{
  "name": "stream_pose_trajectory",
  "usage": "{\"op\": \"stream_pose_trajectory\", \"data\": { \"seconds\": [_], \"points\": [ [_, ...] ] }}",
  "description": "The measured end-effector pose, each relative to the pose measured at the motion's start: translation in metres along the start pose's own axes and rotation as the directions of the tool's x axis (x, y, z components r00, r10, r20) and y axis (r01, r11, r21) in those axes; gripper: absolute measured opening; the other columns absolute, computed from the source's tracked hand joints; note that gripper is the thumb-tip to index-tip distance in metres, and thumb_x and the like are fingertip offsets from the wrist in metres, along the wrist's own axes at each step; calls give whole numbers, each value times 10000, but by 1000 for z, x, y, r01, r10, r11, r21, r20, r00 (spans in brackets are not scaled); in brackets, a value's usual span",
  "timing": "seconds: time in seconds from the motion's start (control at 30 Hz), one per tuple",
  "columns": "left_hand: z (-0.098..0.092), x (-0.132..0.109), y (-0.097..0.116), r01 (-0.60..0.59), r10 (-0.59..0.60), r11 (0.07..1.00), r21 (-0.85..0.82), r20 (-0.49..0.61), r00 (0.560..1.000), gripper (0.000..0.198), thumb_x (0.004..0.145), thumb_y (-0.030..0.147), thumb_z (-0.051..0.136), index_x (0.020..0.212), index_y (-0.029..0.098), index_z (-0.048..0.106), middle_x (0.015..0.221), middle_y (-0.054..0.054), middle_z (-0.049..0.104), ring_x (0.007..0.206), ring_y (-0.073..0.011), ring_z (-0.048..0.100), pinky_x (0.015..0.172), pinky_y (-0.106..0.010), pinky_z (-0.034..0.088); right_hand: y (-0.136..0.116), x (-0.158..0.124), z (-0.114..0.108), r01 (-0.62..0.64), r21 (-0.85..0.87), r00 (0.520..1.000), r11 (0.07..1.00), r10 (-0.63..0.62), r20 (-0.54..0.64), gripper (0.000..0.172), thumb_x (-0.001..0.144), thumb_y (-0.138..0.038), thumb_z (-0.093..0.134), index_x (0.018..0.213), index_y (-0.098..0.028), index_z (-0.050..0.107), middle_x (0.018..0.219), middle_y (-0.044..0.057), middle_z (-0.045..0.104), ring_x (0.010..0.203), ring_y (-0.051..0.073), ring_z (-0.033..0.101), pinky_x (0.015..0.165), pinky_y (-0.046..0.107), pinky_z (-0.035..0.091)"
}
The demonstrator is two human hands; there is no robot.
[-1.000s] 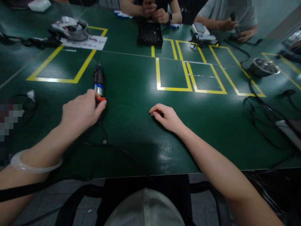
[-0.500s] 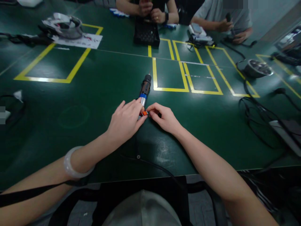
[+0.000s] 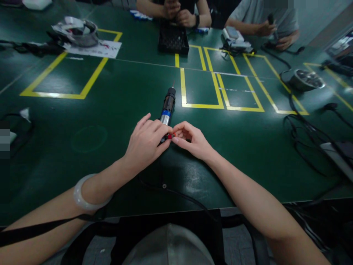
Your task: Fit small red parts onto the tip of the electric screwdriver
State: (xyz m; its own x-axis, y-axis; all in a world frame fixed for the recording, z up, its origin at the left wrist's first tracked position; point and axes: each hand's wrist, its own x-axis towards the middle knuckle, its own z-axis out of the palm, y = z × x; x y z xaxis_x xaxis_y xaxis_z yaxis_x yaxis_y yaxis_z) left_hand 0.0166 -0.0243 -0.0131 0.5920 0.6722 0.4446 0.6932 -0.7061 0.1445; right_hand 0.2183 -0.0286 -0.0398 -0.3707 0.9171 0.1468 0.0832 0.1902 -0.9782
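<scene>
An electric screwdriver, black with a blue band and a silver section, lies on the green table with its thin bit pointing away from me. Its rear end is hidden behind my left hand, whose thumb and fingertips close on a small red part. Opposite it, my right hand pinches the orange-red end of the same small piece. The fingers cover much of that piece, so its exact kind cannot be made out.
Yellow tape frames mark the table. A black tray stands before one co-worker; another sits at the right. Metal bowls and a paper sheet lie farther off. A black cable runs along the near edge; more cables lie at right.
My right fingers have come in to grip the red piece, its thumb now against it. My left fingers have curled in, uncovering more of the screwdriver's silver section.
</scene>
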Motion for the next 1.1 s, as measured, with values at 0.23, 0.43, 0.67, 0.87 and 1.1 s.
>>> {"op": "stream_pose_trajectory", "data": {
  "seconds": [0.23, 0.43, 0.67, 0.87, 1.1],
  "points": [
    [0, 0, -3, 21, -19, 991, -129, 22, 1000, 222, 973, 297, 557, 1152, 185, 625, 1131, -81, 681, 1126, -253, 634, 1236, -543, 276, 6, 3, 0, -17, 18, 999, 1000, 18, -27, 216, 868, -343, 686, 977, -214, 551, 841, -17, 600, 675, 98, 536, 627, 246, 458],
    [3, -1, -10, 220, -179, 953, -208, 201, 963, 741, 882, 432, 676, 1518, 148, 424, 1584, -202, 386, 1482, -372, 367, 1213, -608, 290, 7, 2, -5, 49, -236, 995, 971, -67, -67, 165, 859, -205, 631, 993, -213, 535, 843, -26, 612, 645, 94, 533, 605, 244, 418],
    [11, -3, -14, 333, -240, 906, -259, 334, 911, 783, 890, 449, 610, 1566, 124, 385, 1644, -202, 270, 1536, -358, 282, 1246, -552, 280, 1, 2, 1, 38, -459, 996, 888, -71, -55, 140, 866, -177, 640, 978, -207, 560, 847, -12, 629, 703, 120, 563, 672, 258, 431],
    [11, -3, -13, 314, -215, 907, -282, 332, 918, 742, 897, 422, 583, 1552, 122, 407, 1644, -202, 264, 1536, -354, 286, 1249, -525, 293, 4, 3, 3, 34, -546, 997, 837, -66, -38, 148, 868, -166, 652, 970, -209, 554, 863, -1, 624, 733, 141, 562, 698, 273, 438],
    [12, -5, -14, 304, -205, 908, -287, 327, 923, 706, 914, 396, 560, 1547, 122, 409, 1645, -203, 258, 1539, -356, 284, 1252, -523, 292, 3, 2, 3, 132, -542, 991, 830, -128, 46, 151, 904, -174, 587, 1046, -214, 558, 916, 16, 626, 773, 157, 583, 738, 290, 463]
  ]
}}
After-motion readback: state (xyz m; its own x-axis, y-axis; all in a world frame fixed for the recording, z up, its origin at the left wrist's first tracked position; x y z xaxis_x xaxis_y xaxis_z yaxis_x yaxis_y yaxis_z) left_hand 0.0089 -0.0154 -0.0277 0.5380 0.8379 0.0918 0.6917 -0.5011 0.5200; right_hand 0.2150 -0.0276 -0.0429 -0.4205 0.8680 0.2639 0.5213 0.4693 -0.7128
